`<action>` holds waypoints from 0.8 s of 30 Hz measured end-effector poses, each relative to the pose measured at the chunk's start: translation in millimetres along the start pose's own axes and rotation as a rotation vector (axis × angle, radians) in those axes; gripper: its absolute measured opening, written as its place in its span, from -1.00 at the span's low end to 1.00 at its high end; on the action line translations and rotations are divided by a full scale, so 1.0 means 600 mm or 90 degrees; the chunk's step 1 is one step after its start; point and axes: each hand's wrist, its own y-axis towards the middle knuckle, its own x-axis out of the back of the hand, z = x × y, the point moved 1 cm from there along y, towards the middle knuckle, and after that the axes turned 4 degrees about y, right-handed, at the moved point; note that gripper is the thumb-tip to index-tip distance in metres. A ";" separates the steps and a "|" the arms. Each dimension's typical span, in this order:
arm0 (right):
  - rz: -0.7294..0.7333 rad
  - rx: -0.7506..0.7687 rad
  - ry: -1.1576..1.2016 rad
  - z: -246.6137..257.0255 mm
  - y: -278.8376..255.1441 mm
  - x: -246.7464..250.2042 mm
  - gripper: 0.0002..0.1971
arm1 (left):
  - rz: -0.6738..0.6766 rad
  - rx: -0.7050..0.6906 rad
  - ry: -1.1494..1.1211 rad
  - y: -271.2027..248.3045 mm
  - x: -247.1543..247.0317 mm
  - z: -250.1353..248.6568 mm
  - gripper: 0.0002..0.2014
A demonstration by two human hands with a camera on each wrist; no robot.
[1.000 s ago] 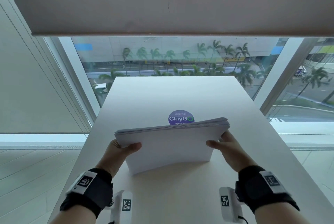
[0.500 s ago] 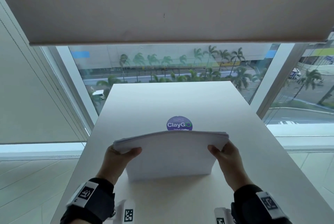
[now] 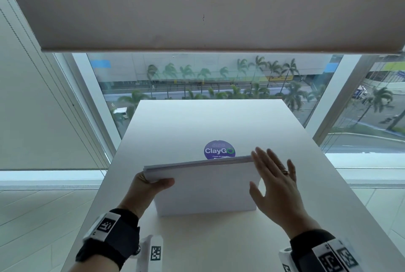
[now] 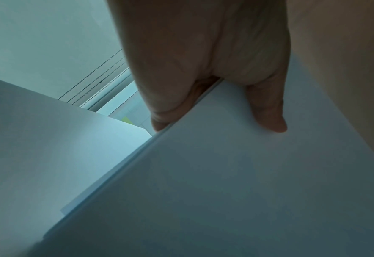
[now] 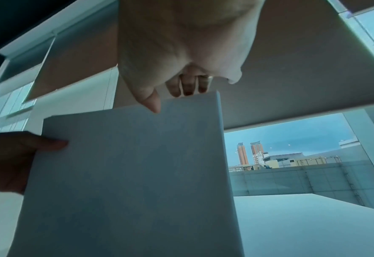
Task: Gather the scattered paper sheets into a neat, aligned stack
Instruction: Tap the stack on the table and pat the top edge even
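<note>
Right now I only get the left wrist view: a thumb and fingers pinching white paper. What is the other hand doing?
Observer: The right hand is open, fingers straight, at the right edge of the stack of white paper sheets.
Operator: Is the paper lying flat?
Observer: No. It stands on its lower edge on the white rectangular table, and the left hand grips its left edge.
Operator: Anything behind it?
Observer: A round purple ClayGo sticker on the table, its lower part hidden by the top edge of the sheets.
</note>
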 end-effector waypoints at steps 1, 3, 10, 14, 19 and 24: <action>-0.016 -0.020 0.009 0.002 0.002 0.004 -0.28 | 0.003 -0.001 0.003 0.000 0.000 0.000 -0.78; -0.031 -0.044 0.012 0.010 0.011 0.011 -0.21 | -0.005 0.003 0.014 0.000 0.001 0.002 -0.73; 0.022 0.037 -0.028 0.057 0.049 0.012 -0.26 | -0.007 0.013 -0.009 -0.002 0.007 0.007 -0.77; 0.031 0.119 -0.001 0.113 0.059 0.005 -0.16 | 0.002 0.015 -0.019 -0.002 0.008 0.009 -0.71; 0.036 0.182 0.054 0.157 0.069 -0.007 -0.17 | 0.020 0.011 0.008 -0.003 0.011 0.005 -0.77; 0.030 0.201 0.120 0.208 0.074 0.002 -0.13 | 0.051 0.006 0.046 0.001 0.018 0.003 -0.75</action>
